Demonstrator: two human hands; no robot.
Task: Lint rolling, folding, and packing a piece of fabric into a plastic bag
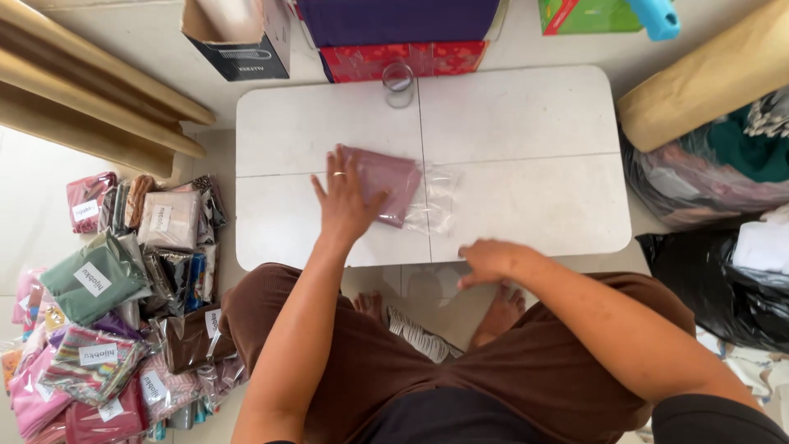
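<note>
Left hand, grip released, pressing flat on mauve folded cloth in clear bag; right hand grasping nothing, resting at white surface edge. Risk: slippery bag sliding.

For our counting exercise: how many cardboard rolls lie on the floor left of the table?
3. The cardboard rolls lie side by side at upper left, slanting toward the white table; others may lie out of frame.

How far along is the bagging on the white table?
Done: a pile of bagged, labelled fabrics lies on the floor at the left. In hand: the left hand presses flat on a folded mauve cloth partly inside a clear plastic bag; the right hand rests at the table edge. Left: the bag's open end looks unsealed, with no label visible.
</note>
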